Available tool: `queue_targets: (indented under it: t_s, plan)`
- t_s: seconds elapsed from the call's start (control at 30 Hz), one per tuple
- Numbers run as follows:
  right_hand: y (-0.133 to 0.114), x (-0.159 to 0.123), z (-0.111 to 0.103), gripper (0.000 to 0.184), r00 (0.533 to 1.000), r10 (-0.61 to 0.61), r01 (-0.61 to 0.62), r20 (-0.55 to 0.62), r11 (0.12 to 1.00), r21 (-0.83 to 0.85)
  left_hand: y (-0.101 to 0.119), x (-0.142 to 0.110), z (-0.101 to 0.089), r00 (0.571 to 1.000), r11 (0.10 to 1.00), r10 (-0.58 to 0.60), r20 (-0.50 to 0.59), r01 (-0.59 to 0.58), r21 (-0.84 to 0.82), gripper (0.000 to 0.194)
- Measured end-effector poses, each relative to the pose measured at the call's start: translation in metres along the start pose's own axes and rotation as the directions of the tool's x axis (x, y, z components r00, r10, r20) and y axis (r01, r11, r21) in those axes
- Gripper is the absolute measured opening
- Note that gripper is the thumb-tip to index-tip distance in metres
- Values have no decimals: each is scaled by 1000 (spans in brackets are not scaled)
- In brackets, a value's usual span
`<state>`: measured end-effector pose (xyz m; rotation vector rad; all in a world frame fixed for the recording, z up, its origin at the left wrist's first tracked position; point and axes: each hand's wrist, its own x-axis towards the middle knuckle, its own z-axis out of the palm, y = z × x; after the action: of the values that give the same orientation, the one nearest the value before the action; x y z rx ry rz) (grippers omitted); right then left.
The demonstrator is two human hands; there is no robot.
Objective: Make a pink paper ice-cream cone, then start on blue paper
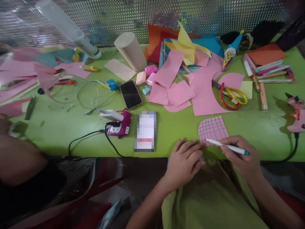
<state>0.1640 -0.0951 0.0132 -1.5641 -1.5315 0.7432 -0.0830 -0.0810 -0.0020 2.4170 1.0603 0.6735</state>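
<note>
The right hand (245, 156) clamps its fingers on a white marker (234, 148), tip at the gridded pink paper (214, 127) near the desk (175, 124) front edge; beside the paper, the left hand (186, 161) curls its fingers, hold unclear.

At the green tabletop (173, 135), the right hand's grip (243, 156) holds a white marker (234, 148) to a pink paper piece (213, 127) gridded with blue lines; the left hand (187, 157) lies just beside it. Beyond are pink sheets (202, 95) and red-and-yellow scissors (234, 101).
</note>
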Motion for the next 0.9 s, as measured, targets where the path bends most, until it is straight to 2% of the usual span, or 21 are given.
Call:
queue_targets:
  t_s: [0.17,0.43,0.67,0.9]
  plan:
    - [-4,7,11,4,996,-76,77,49,997,-22,0,0,1,1000,1000,-1,-13,1,14,28]
    - [-2,5,11,6,992,-85,90,90,995,-44,-1,1,0,1000,1000,11,-25,-11,-1,28]
    - [5,-1,8,7,1000,-22,23,16,996,-83,-1,1,0,1000,1000,-5,-24,5,-17,26]
    - [8,-2,-6,5,991,61,-70,-123,995,-72,1,4,-3,1000,1000,2,-21,-2,-21,25]
